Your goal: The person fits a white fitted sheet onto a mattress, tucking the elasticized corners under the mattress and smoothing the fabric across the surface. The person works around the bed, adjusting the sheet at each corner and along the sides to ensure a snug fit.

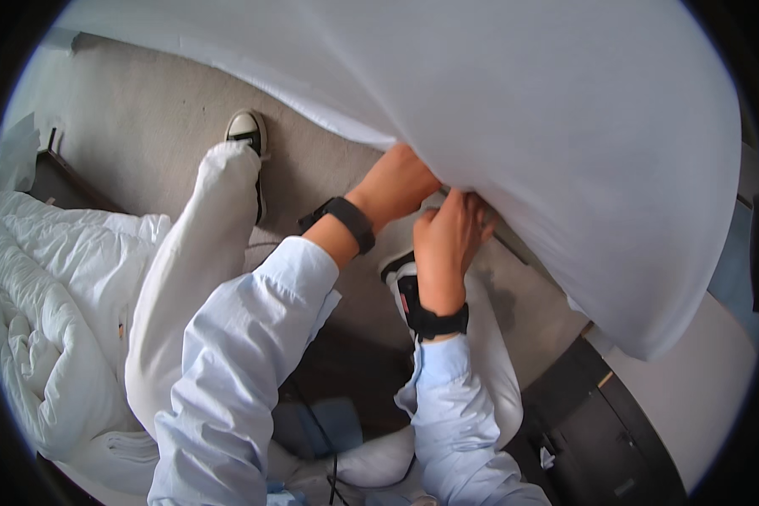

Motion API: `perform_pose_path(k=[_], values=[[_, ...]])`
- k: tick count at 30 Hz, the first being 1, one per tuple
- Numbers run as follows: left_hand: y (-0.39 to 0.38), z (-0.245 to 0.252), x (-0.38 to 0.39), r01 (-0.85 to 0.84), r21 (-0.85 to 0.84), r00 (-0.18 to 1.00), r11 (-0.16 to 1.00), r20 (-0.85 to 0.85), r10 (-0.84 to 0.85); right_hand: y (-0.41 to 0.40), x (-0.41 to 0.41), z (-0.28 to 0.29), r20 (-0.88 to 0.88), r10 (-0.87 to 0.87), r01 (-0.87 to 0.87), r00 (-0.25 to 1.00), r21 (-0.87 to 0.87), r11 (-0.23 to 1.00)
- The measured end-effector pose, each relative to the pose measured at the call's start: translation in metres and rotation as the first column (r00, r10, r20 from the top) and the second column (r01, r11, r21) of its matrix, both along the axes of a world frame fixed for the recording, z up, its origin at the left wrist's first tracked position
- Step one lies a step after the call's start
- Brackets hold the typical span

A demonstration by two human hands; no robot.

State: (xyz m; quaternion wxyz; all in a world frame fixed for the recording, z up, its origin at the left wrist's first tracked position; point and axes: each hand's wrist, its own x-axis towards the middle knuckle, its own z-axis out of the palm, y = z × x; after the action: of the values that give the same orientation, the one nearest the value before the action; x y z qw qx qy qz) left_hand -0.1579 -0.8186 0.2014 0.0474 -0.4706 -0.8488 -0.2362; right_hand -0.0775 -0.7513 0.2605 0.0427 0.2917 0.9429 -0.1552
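A large white bed sheet (531,126) spreads over the upper right, and its lower edge hangs in front of me. My left hand (397,183) is bent at the wrist against that edge, with its fingers hidden behind the cloth. Close beside it, my right hand (446,243) has curled, slightly blurred fingers on the same edge, gathering the fabric. Both wrists carry black straps. Below the sheet, a strip of a surface under it shows past my right fingers; what it is I cannot tell.
Beige carpet (158,95) lies underfoot, with a dark stain at right. A bunched white duvet (44,329) is at left, by a dark-framed piece of furniture (69,177). A dark cabinet (601,417) with a pale top stands lower right. A black cable (319,430) hangs below me.
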Motion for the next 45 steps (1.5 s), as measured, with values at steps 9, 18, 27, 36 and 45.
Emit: perform_pose_path(k=[9,18,27,36,45], values=[[-0.041,0.024,0.026,-0.097,0.392,0.931,0.915,0.360,-0.056,0.017,-0.010,-0.044,-0.124,-0.007,0.026,0.992,0.152,0.988],[-0.040,0.027,-0.008,-0.862,-0.114,-0.235,0.494,0.954,-0.189,-0.001,0.073,-0.027,-0.263,0.150,-0.230,0.953,-0.310,0.922],[-0.040,0.015,-0.006,-0.874,0.035,0.044,0.484,0.999,0.008,-0.016,0.049,0.006,-0.415,0.211,-0.315,0.885,-0.198,0.928],[-0.069,0.024,0.000,-0.715,-0.026,0.421,0.699,0.782,0.460,0.005,0.036,-0.021,-0.362,0.367,-0.373,0.857,0.058,0.926],[-0.048,0.013,0.023,0.057,0.048,0.996,0.997,0.067,-0.060,-0.007,0.038,-0.027,-0.180,0.185,-0.155,0.966,0.167,0.974]])
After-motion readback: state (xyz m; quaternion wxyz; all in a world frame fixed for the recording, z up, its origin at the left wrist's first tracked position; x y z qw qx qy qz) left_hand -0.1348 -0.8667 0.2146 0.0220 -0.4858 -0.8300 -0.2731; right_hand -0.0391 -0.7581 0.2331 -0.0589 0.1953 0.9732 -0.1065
